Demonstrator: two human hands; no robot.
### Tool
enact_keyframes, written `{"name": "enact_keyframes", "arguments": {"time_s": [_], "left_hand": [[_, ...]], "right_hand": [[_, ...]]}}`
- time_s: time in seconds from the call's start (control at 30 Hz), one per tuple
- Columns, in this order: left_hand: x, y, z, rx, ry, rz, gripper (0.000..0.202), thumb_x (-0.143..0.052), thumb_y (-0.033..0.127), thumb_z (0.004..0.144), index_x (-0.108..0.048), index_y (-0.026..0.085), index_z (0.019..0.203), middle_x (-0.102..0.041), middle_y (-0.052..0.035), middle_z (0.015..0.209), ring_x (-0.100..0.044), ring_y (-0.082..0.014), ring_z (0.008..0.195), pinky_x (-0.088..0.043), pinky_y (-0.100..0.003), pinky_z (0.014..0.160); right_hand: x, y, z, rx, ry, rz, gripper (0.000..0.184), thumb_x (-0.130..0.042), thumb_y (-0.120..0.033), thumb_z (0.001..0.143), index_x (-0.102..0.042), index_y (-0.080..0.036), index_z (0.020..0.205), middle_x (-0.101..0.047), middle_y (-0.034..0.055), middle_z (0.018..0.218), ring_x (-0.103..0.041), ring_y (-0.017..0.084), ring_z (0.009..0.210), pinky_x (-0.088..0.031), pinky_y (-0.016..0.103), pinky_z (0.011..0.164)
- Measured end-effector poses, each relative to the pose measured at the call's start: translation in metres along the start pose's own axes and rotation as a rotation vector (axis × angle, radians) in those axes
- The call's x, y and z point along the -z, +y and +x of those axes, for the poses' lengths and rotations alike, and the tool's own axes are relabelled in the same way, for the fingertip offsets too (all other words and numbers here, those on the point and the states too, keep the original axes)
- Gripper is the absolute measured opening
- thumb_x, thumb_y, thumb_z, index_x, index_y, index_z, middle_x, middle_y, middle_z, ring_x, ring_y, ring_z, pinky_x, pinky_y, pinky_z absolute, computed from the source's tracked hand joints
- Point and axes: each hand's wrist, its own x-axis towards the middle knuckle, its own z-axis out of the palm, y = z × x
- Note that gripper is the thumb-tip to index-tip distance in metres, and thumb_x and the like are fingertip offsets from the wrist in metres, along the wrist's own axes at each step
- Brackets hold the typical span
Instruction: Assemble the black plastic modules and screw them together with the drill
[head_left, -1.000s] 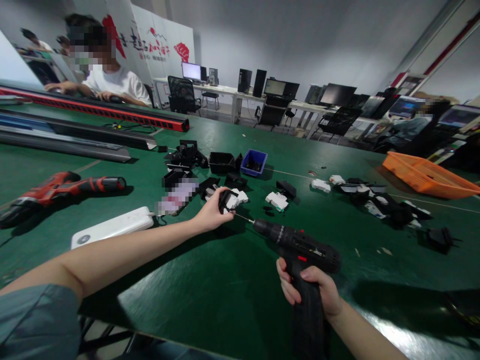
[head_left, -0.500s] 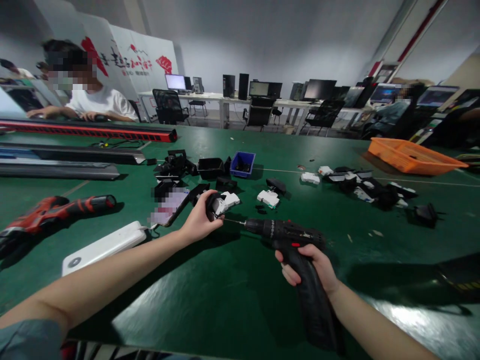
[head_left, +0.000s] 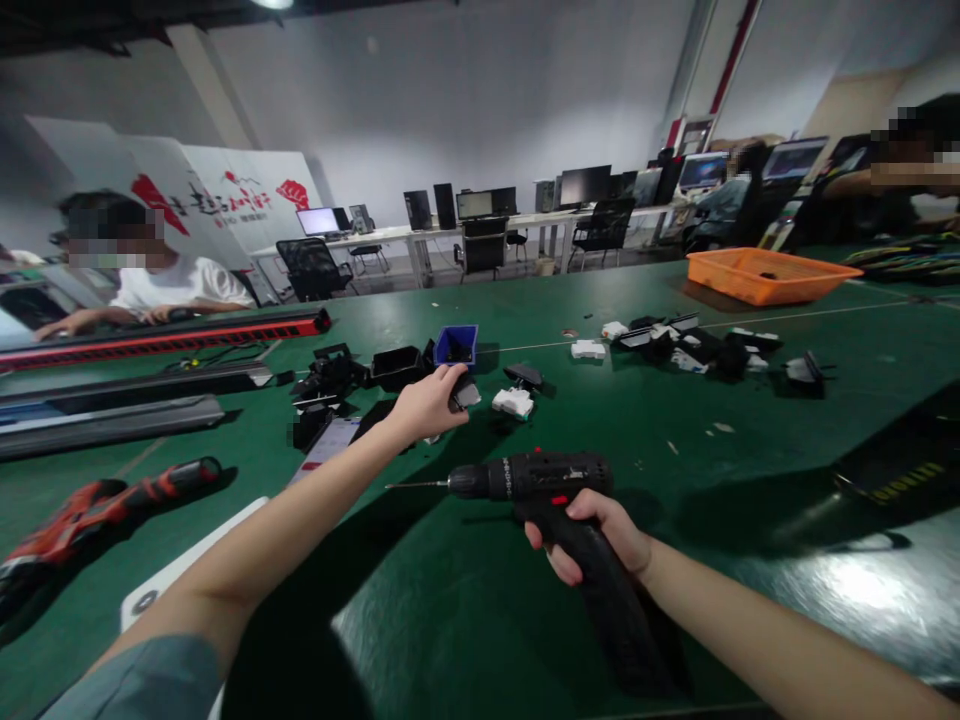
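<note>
Grey-black part [head_left: 467, 392], pinched by left grip [head_left: 433, 404], has cleared the bit [head_left: 420, 485]; right grip [head_left: 609, 535] clasps cordless drill [head_left: 544, 477]: drilling seems paused.

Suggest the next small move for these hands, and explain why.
Perhaps the left hand should set its small part down on the table: a white piece lies close by, and the drill in the right hand has its bit clear of the part.

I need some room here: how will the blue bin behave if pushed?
The blue bin is probably stiff, given its straight-sided shape. It looks like thin plastic, so likely light. Sitting on the green table, it should slide rather than roll, though its dark contents may shift.
</note>
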Motion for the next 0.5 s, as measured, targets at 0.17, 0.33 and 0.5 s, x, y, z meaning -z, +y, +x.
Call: {"name": "enact_keyframes", "arguments": {"time_s": [0.17,0.33,0.5], "left_hand": [[-0.034,0.013,0.042,-0.022,-0.098,0.076,0.075,-0.066,0.037,0.073,-0.036,0.027,0.141,-0.054,-0.0148,0.128,-0.057,-0.0375,0.110,-0.049,-0.043,0.080],[-0.054,0.010,0.063,-0.004,-0.128,0.099,0.076,-0.068,0.039,0.072,-0.038,0.023,0.139,-0.056,-0.0173,0.126,-0.056,-0.0382,0.113,-0.047,-0.044,0.084],[-0.062,0.004,0.066,0.047,-0.153,0.118,0.076,-0.067,0.045,0.073,-0.038,0.019,0.138,-0.059,-0.0193,0.119,-0.059,-0.0379,0.107,-0.047,-0.045,0.085]], "right_hand": [[-0.003,-0.002,-0.002,-0.046,-0.007,-0.012,0.054,-0.037,-0.046,0.072,-0.063,-0.005,0.096,-0.062,0.0065,0.052,-0.048,0.014,0.038,-0.028,0.024,0.037],[-0.006,-0.005,-0.003,-0.017,-0.013,0.011,0.051,-0.038,-0.043,0.072,-0.063,-0.005,0.094,-0.063,0.0069,0.052,-0.048,0.014,0.038,-0.028,0.023,0.036],[-0.009,-0.007,-0.005,-0.023,-0.012,0.013,0.050,-0.038,-0.042,0.074,-0.063,-0.004,0.094,-0.062,0.0064,0.051,-0.047,0.013,0.038,-0.027,0.022,0.036]]}}
